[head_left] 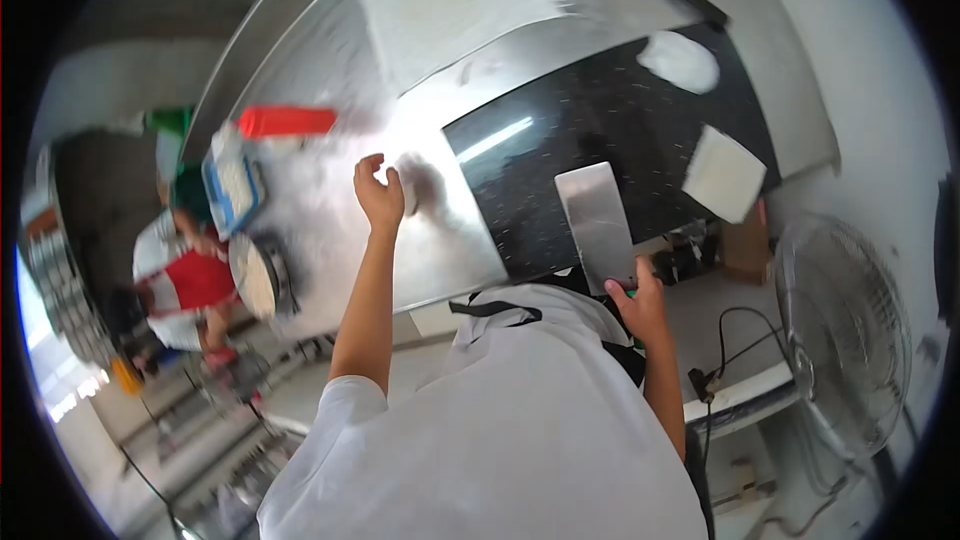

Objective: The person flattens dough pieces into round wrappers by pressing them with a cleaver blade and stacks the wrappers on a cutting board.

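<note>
My right hand (640, 305) is wrapped round the handle of a broad-bladed cleaver (597, 220), whose flat blade lies over the near edge of a black speckled board (545, 175). Over the steel table (350, 260), my left hand (380, 198) has its fingers curved and thumb apart, with nothing visible gripped. Right beside it is a small whitish piece (408, 192), blurred; whether the hand touches it I cannot tell. On the board sit a rounded white lump (680, 62), which looks like dough, and a squarish white slab (725, 175).
A white cloth (455, 15) covers part of the far table. To the left are a red object (288, 121), a blue-rimmed tray (230, 190) and a round pan (258, 280) with pale contents. Another person in a red apron (203, 280) stands there. A fan (845, 325) stands at right.
</note>
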A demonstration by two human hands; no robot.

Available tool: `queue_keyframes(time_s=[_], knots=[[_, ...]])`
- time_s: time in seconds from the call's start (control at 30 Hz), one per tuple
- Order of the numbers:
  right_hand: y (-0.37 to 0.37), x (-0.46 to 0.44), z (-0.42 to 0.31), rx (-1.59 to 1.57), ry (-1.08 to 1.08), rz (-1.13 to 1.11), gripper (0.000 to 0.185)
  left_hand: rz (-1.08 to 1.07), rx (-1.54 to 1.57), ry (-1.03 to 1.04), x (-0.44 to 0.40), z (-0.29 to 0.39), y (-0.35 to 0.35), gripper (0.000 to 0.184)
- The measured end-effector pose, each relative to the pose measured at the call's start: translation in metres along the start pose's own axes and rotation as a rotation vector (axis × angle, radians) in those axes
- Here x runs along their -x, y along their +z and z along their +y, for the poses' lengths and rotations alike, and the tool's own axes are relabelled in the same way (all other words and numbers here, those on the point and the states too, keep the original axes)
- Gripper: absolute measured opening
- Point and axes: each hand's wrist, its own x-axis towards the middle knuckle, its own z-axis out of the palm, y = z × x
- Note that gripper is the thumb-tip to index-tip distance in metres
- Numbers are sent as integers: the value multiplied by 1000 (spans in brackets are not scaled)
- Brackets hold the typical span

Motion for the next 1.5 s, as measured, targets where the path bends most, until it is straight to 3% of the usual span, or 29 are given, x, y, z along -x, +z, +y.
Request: queue_keyframes(time_s=[0.1,0.17,0.23,0.3,0.37,0.47,0.63,0.83,0.93,1.03,1.1,1.17,1.23,1.3,1.33,1.43,1.5], knots=[[37,-15,-29,97,-26,-106,43,-75,251,-156,60,-66,-30,39],[74,-33,-44,202,-103,-195,41,-130,303,-45,77,-70,-35,41],[117,-45,-68,337,-166,-266,37,-141,164,104,78,-69,-39,40],[157,-54,-99,506,-231,-334,33,-179,284,5,77,-61,-47,37],[183,-61,-122,669,-279,-363,28,-239,306,101,79,-71,-40,32],[209,-69,-145,855,-303,-392,24,-134,262,336,65,-93,-27,29],[225,-69,-142,1019,-239,-433,21,-170,329,338,47,-107,-21,25],[273,-67,-123,870,-140,-301,24,-265,482,156,39,-98,-33,21],[263,-44,-108,538,-75,-160,33,-155,637,46,33,-96,-52,17],[233,1,-91,368,-129,177,39,-248,745,-189,31,-82,-70,18],[209,19,-79,252,-178,451,36,-368,825,-63,29,-23,-66,17],[174,38,-44,130,-18,593,33,-557,835,283,34,42,-37,18],[138,65,-24,22,146,731,34,-859,851,443,48,113,-4,15],[111,86,-19,-103,304,832,37,-1002,493,755,68,155,55,16],[101,95,-8,-66,267,899,37,-1052,280,907,69,163,77,17],[85,117,7,-98,249,1034,36,-1330,-82,884,58,199,102,31],[84,138,2,-302,342,1065,36,-1293,-205,941,59,214,103,38]])
